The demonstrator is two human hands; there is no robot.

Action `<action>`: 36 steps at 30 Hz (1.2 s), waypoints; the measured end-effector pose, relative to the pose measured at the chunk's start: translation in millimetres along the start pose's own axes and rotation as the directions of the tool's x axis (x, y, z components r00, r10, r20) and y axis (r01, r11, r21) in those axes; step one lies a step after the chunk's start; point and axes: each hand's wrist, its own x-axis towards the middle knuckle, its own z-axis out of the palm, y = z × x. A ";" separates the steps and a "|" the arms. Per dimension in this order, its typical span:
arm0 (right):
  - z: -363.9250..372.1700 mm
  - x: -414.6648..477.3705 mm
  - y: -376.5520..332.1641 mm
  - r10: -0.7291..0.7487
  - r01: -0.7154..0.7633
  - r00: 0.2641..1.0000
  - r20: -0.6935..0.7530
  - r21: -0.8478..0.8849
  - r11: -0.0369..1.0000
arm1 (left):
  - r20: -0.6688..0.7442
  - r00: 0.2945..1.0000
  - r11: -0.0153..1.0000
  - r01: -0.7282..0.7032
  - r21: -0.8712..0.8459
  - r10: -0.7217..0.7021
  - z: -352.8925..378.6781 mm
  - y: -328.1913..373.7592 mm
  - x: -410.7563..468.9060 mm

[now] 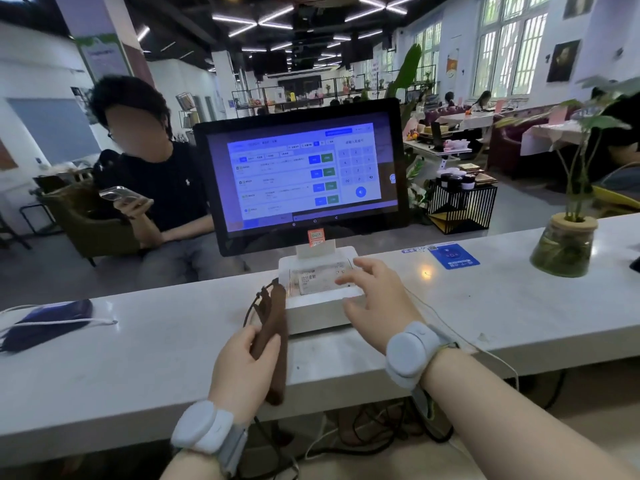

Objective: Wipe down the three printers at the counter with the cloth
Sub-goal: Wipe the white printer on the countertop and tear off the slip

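While the left hand (242, 362) grips the limp brown cloth (273, 327) beside the white receipt printer (318, 306) on the counter (138, 358), the right hand (377, 303) spreads relaxed fingers over its top; soft and light, the cloth likely needs bunching.

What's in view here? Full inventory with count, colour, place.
printer: one, white, centre of counter under screen
cloth: one, brown, against printer's left side
screen: one, black frame, lit blue, above printer
receipt: one, white, on printer top
mask: one, dark blue, counter left
sticker: one, blue, counter right of printer
plant: one, green, in glass vase, counter right
counter: one, white
seated person: one, black top, behind counter left
wristbands: two, pale grey, one per wrist
left hand: grips cloth
right hand: fingers spread over printer top
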 end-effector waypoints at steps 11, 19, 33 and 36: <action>37.6 -41.9 -46.4 0.189 -0.461 0.865 0.465 0.589 0.663 | 0.143 0.990 0.783 0.073 -0.618 0.020 12.3 27.8 -45.8; 30.4 -27.0 -45.0 -0.022 0.016 0.998 0.066 0.095 0.995 | 0.029 0.995 0.828 0.099 -0.552 -0.099 -11.9 19.8 -23.9; 32.1 -8.1 -15.5 -0.090 0.132 0.987 0.134 -0.352 0.927 | 0.075 0.993 0.977 -0.077 -0.200 0.094 10.0 10.6 17.4; 15.8 -11.2 -3.1 -0.039 0.078 0.993 0.111 -0.363 0.929 | 0.080 0.991 0.982 -0.092 -0.167 0.107 21.2 14.3 21.9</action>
